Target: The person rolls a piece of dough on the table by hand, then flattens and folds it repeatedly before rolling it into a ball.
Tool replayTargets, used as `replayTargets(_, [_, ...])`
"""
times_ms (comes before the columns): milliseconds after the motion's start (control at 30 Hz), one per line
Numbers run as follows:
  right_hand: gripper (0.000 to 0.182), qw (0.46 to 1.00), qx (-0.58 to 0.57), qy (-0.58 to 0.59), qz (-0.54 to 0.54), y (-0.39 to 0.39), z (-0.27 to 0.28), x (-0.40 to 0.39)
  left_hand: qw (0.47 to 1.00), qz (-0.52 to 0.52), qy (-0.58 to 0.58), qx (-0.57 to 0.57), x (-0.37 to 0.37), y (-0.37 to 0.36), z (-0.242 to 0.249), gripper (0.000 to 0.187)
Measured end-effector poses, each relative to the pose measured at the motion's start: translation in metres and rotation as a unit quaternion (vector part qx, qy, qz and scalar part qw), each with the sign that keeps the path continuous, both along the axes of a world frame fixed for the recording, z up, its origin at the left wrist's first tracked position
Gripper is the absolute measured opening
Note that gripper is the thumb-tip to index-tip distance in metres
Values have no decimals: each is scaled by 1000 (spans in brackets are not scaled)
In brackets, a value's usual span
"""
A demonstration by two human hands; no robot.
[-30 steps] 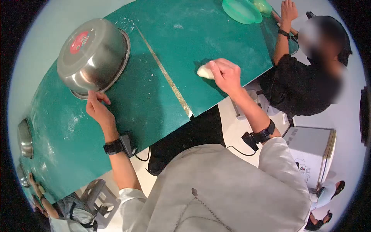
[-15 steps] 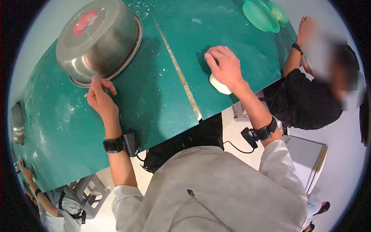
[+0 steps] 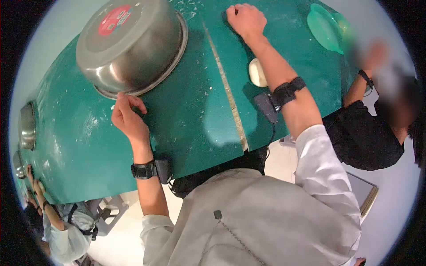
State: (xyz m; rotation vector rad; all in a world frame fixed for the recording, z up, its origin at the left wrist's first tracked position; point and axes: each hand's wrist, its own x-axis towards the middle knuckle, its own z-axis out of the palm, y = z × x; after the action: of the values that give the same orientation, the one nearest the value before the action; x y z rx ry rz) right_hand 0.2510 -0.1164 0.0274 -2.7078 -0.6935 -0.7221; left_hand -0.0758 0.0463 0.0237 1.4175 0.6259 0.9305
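Observation:
A large upturned steel bowl point(image 3: 133, 48) with a red label lies rim-down on the green table. My left hand point(image 3: 131, 119) rests just in front of its rim, fingers loosely bent and apart, with nothing visible in them. Far out on the table, my right hand point(image 3: 246, 20) is closed, knuckles up; whatever its curled fingers hold, if anything, is hidden. A smooth white lump of dough point(image 3: 257, 73) sits on the table beside my right forearm, partly covered by it and not gripped.
A metal strip point(image 3: 226, 86) crosses the floury green table point(image 3: 186, 128). Translucent green bowls point(image 3: 326, 29) stand at the far right. A person in black point(image 3: 368, 133) sits to my right. Smaller steel bowls point(image 3: 27, 126) and other people's hands point(image 3: 39, 186) are at the left edge.
My right hand has left the dough and reached farther away across the table, its fingers now curled. The left hand stays by the bowl rim. The whole view has shifted slightly.

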Motion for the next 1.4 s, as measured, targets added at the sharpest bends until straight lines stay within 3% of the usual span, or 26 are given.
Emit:
replayTargets(133, [36,993,58,-68,75,-14,4,-8,1000,9,-14,-16,0,1,0,47])
replayTargets(233, [41,987,142,-12,78,-34,18,-27,1000,-13,3,12,-4,0,-1,46])
replayTargets(300, [39,975,116,170,81,-55,30,-40,999,-33,-1,0,-4,-3,1,45])
replayTargets(400, [40,978,30,179,100,-92,47,-71,998,-59,11,-24,-4,-2,-3,44])
replayTargets(500, [42,983,3,70,172,-129,35,-94,999,-50,-4,-13,-5,0,-7,44])
replayTargets(633, [54,973,-99,11,210,-160,26,-161,999,-51,-18,3,-8,-1,-8,44])
replayTargets(767, [56,976,-90,17,199,-162,28,-184,998,-56,-16,3,-9,3,-10,46])
replayTargets(833, [50,976,51,158,143,-159,29,-179,998,-58,-14,5,-10,4,-13,47])
replayTargets(933, [39,974,84,141,154,-148,25,-176,998,-59,-27,-6,-8,7,-14,47])
replayTargets(1133, [41,941,35,139,307,-172,37,-173,999,-36,-12,-16,-14,3,-10,47])
replayTargets(1400, [41,903,115,222,348,-211,34,-200,997,-72,-3,-26,-12,0,-3,46])
